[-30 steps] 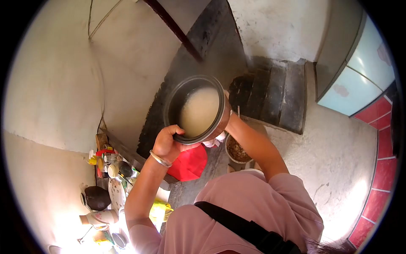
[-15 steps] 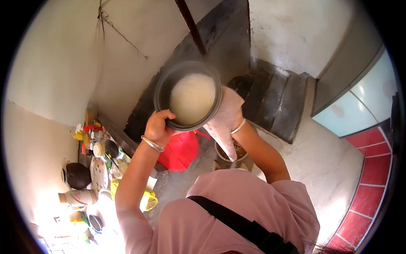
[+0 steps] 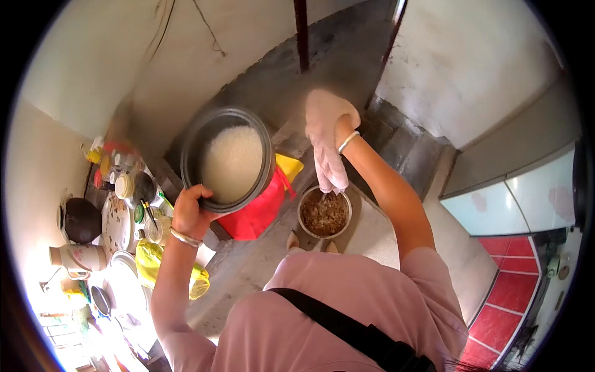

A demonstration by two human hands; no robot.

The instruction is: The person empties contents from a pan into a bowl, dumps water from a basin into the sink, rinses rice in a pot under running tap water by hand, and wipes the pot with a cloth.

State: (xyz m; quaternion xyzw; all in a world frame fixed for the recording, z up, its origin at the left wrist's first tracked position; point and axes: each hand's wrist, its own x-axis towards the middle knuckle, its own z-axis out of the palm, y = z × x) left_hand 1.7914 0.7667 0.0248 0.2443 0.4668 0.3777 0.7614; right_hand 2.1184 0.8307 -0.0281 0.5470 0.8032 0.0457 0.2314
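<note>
My left hand (image 3: 191,214) grips the near rim of a dark round cooking pot (image 3: 268,177), its thumb over the edge. White rice (image 3: 234,162) in cloudy liquid, or a similar pale food, fills much of the pot, which is slightly tilted. My right hand (image 3: 344,127) is apart from the pot, to its right. A pale pink cloth (image 3: 325,121) covers its fingers and hangs down from it. Below the cloth's hanging end stands a metal bowl (image 3: 349,218) of brown, crumbly material (image 3: 322,216).
Red and yellow bags (image 3: 251,214) lie below the pot. Jars (image 3: 124,185), a round tray (image 3: 116,226), a flask (image 3: 79,257) and a yellow bag (image 3: 149,263) crowd the left side. Stone steps (image 3: 403,155) rise at the back right, beside a tiled counter (image 3: 508,291).
My right hand with the cloth has come off the pot's side and moved up. The pot, now in my left hand alone, has shifted left, and the bowl shows more fully.
</note>
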